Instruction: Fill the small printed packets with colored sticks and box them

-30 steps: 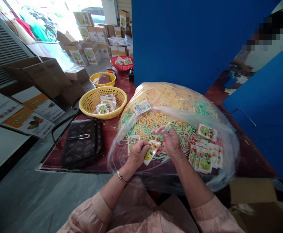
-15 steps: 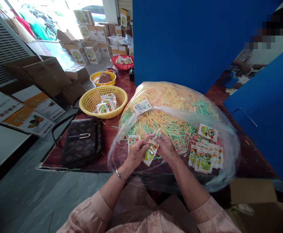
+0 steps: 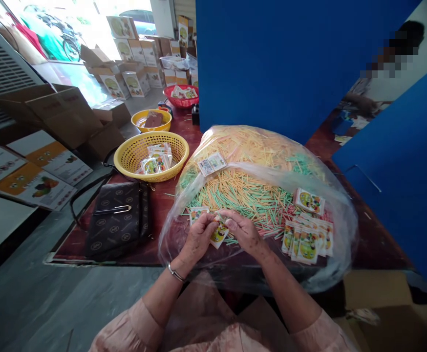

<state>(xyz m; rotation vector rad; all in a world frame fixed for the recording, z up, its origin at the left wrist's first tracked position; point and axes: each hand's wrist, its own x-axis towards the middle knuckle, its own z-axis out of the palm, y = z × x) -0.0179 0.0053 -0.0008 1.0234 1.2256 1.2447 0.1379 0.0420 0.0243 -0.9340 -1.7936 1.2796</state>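
Note:
Both hands meet over the front of a clear plastic bag [image 3: 345, 230] full of coloured sticks [image 3: 231, 190]. My left hand [image 3: 199, 237] pinches a small printed packet [image 3: 219, 234] at its upper edge. Fingers of my right hand [image 3: 245, 234] are closed at the same packet's top, by its opening; any sticks between them are too small to tell. Another packet [image 3: 198, 214] lies just behind my left hand. To the right, several packets [image 3: 307, 243] lie overlapped, with one more [image 3: 309, 201] behind them. A packet [image 3: 212, 164] rests on the bag's left side.
A yellow basket [image 3: 125, 159] with packets stands left of the bag, behind a black handbag [image 3: 116, 220]. Farther back are a smaller yellow basket [image 3: 162, 128] and a red one [image 3: 180, 101]. Blue panels [image 3: 265, 63] rise behind; a person's hand [image 3: 365, 104] shows between them.
My right hand has lowered to the packet's top, and the green sticks seen at its fingertips are now mostly hidden. The view has shifted slightly. The other person's arm has moved.

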